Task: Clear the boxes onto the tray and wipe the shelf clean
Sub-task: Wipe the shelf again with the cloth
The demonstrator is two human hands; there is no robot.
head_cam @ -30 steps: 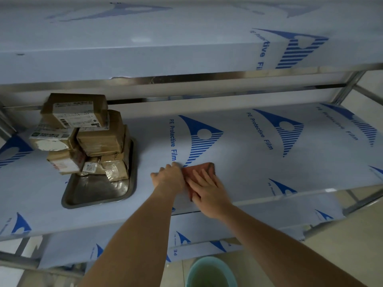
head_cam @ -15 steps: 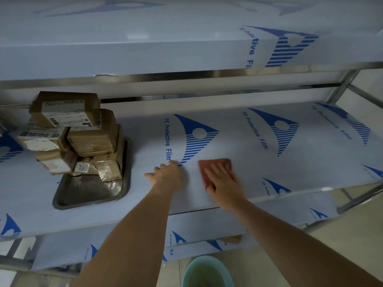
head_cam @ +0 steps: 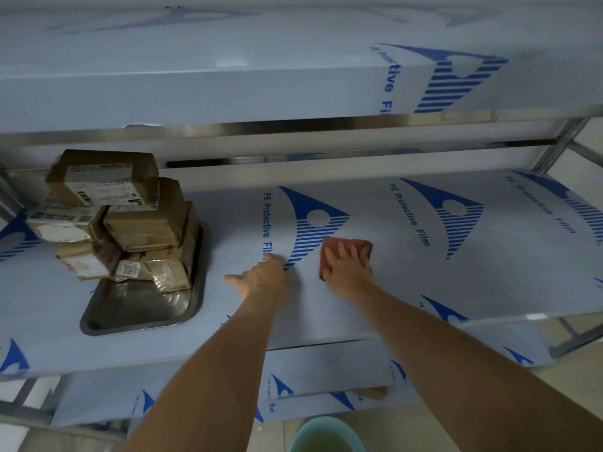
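Observation:
Several brown cardboard boxes (head_cam: pixel 143 223) are stacked on a steel tray (head_cam: pixel 137 313) at the left of the middle shelf (head_cam: pixel 424 282), which is covered in blue-printed protective film. My right hand (head_cam: pixel 346 269) lies flat with straight fingers on a reddish cloth (head_cam: pixel 350 246) near the shelf's middle. My left hand (head_cam: pixel 261 277) rests flat on the shelf surface just left of the cloth, fingers spread, holding nothing.
An upper shelf (head_cam: pixel 228 76) overhangs close above. A lower shelf (head_cam: pixel 326 383) lies below the front edge. A teal bucket (head_cam: pixel 326 435) stands on the floor beneath. Steel uprights (head_cam: pixel 561 141) frame the right side.
My right hand has pushed the cloth away from my left hand, to the right and farther back on the shelf. My left hand stayed pressed on the shelf.

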